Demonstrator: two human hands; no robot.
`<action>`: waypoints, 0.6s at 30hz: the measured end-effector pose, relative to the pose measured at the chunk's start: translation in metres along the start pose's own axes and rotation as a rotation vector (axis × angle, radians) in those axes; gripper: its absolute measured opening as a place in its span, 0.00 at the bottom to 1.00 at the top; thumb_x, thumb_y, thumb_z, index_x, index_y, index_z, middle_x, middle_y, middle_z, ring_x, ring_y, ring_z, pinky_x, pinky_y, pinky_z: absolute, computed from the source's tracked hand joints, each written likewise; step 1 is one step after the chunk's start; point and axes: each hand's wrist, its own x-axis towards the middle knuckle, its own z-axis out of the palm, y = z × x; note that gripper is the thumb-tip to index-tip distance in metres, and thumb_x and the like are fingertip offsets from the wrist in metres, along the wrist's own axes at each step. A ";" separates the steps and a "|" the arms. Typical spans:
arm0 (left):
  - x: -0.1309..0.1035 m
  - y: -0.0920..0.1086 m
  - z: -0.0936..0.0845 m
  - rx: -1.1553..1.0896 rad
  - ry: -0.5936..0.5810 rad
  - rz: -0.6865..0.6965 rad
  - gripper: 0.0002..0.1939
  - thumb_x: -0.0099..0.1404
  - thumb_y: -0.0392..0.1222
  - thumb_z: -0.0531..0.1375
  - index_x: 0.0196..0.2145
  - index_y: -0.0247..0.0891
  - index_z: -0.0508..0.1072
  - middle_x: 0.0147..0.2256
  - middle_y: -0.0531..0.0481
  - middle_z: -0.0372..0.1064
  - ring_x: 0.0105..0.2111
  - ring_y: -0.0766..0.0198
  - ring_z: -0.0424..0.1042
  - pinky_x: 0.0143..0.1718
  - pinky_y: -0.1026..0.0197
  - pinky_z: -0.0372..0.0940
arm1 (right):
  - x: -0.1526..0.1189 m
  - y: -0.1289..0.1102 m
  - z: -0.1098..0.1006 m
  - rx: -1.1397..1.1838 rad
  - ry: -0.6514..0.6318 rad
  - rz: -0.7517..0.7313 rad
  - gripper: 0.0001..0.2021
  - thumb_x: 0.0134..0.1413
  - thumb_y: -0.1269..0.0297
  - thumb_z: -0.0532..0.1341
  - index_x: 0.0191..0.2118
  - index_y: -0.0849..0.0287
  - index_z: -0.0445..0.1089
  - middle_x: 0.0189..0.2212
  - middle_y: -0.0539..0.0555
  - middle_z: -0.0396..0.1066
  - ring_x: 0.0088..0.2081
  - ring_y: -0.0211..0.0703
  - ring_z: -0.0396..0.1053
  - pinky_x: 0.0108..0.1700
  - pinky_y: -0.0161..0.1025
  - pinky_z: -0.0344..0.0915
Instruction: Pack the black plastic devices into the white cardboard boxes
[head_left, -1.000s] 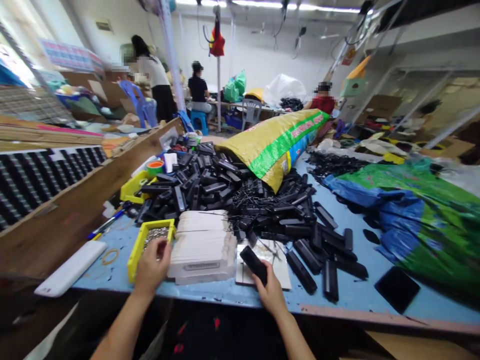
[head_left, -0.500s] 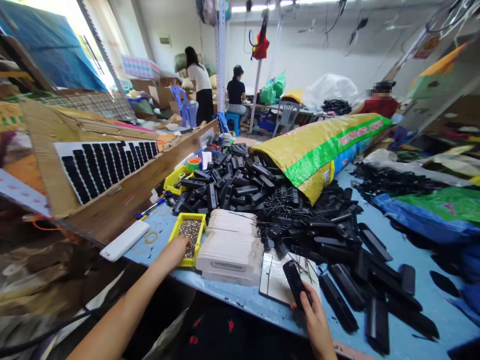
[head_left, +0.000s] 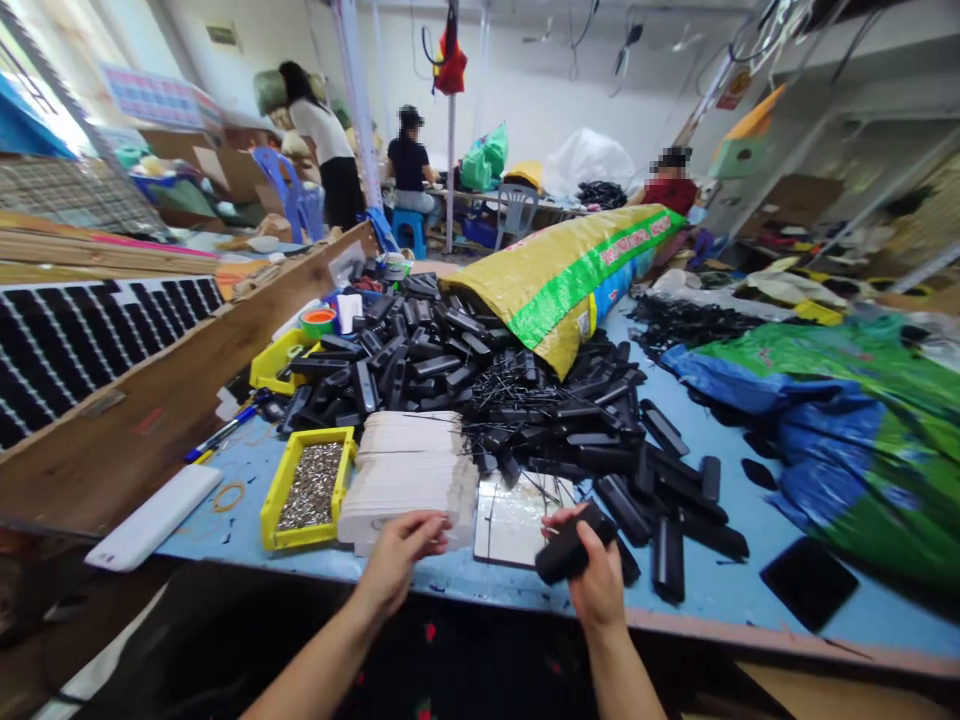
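My right hand grips a black elongated plastic piece above the table's front edge, tilted, with the thumb across it. My left hand is in front of the stack of white cards, thumb and fingers pressed together in a pinch. Whatever is between those fingertips is too small to make out. To its left stands a yellow tray full of small shiny metal parts. A white board with thin black strips on it lies between my hands.
Black plastic pieces lie heaped across the table, below a yellow-green sack. At left are a white oblong case, pens and a wooden board. Blue-green sheeting covers the right side. Several people sit or stand farther back.
My left hand has come out of the yellow tray and moved right, fingers pinched. My right hand has turned the black piece and brought it closer to the middle. The view has swung right.
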 end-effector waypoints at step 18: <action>-0.002 -0.008 0.077 0.235 -0.180 0.505 0.06 0.58 0.41 0.62 0.32 0.37 0.78 0.34 0.47 0.71 0.37 0.64 0.69 0.38 0.65 0.64 | 0.012 -0.025 0.082 0.435 -0.009 -0.112 0.10 0.50 0.58 0.59 0.37 0.54 0.61 0.23 0.44 0.60 0.27 0.33 0.62 0.35 0.37 0.64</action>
